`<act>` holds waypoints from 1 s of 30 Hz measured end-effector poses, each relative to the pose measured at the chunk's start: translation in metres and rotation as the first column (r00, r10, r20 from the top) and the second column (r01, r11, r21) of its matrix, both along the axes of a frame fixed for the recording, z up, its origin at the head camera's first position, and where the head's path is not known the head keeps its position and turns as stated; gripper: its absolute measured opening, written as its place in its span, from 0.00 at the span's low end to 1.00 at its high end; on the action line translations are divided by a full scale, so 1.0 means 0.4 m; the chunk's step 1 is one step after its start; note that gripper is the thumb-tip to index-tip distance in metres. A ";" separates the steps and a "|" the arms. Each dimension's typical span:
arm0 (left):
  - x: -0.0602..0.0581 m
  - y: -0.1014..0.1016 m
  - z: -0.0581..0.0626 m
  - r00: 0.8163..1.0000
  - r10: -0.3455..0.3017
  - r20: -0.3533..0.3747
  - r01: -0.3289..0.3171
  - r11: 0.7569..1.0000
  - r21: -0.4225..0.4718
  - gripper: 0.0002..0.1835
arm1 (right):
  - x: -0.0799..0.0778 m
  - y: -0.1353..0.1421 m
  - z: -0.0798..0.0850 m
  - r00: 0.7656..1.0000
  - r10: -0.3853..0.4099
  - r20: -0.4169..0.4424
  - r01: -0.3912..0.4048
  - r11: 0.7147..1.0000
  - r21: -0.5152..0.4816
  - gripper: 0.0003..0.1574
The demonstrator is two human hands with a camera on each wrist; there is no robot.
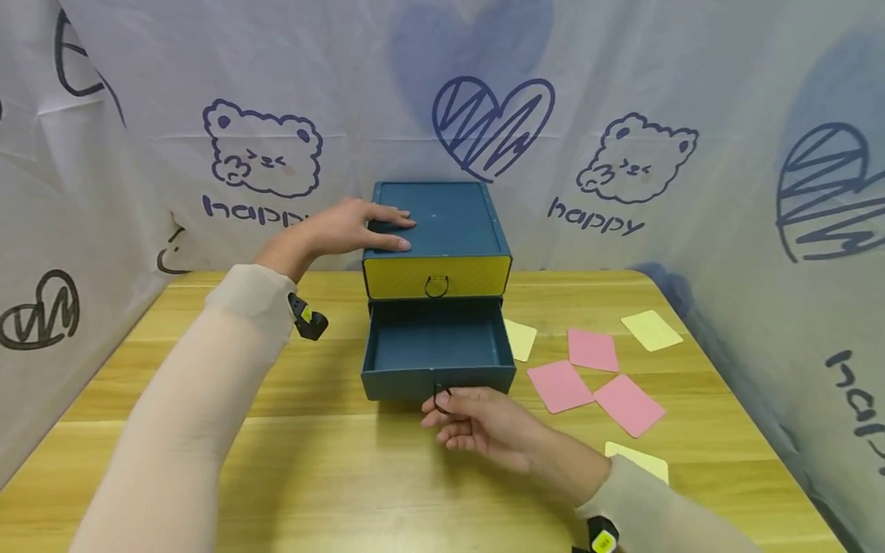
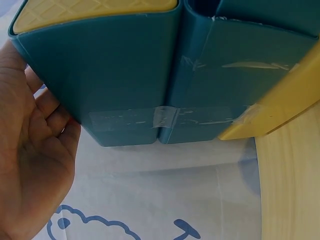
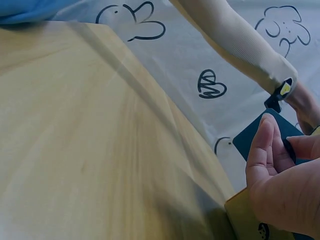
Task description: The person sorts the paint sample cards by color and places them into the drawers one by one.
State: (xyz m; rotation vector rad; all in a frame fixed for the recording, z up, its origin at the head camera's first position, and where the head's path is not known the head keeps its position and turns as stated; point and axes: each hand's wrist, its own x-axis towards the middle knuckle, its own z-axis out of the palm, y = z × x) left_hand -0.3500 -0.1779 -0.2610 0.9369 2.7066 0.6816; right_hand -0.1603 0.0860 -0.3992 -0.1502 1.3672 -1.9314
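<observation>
A small chest of drawers (image 1: 442, 219), dark blue with yellow parts, stands on the table. Its blue drawer (image 1: 432, 380) is pulled out, and the bare inside shows. My right hand (image 1: 494, 430) pinches the black loop handle (image 1: 437, 399) on that drawer's front between thumb and fingers. On top of the chest rests my left hand (image 1: 353, 226), fingers fairly straight along the left edge. Above the blue drawer, the yellow drawer (image 1: 394, 278) is closed, its own black loop hanging. The left wrist view shows the left hand (image 2: 37, 145) against the chest's side, which carries clear tape.
Right of the chest lie several pink cards (image 1: 592, 349) and yellow cards (image 1: 651, 330) on the wooden table (image 1: 311, 461). One yellow card is partly hidden behind the drawer, another partly behind the right sleeve. A printed cloth (image 1: 387, 100) hangs round the table.
</observation>
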 end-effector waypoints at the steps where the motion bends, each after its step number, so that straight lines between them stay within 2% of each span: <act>1: 0.001 -0.001 -0.001 1.000 0.001 -0.001 -0.001 1.000 -0.002 0.36 | 0.004 0.001 -0.002 1.000 0.009 0.000 -0.009 1.000 -0.002 0.17; 11: 0.009 -0.006 -0.005 1.000 0.017 0.000 -0.017 1.000 -0.006 0.37 | 0.020 0.006 -0.014 0.999 0.041 0.016 -0.041 0.999 -0.008 0.16; 17: 0.012 -0.003 -0.006 1.000 0.016 -0.004 -0.016 1.000 -0.004 0.37 | 0.024 0.024 -0.024 0.998 0.063 -0.012 -0.063 0.998 0.029 0.25; 23: 0.008 0.000 -0.004 1.000 0.007 -0.009 -0.007 1.000 -0.011 0.37 | 0.031 0.089 -0.028 0.996 0.080 -0.043 -0.076 0.994 0.080 0.26; 30: 0.006 -0.004 -0.005 1.000 0.007 -0.008 -0.007 1.000 -0.011 0.36 | 0.029 0.203 -0.022 0.990 0.114 -0.084 -0.111 0.993 0.030 0.19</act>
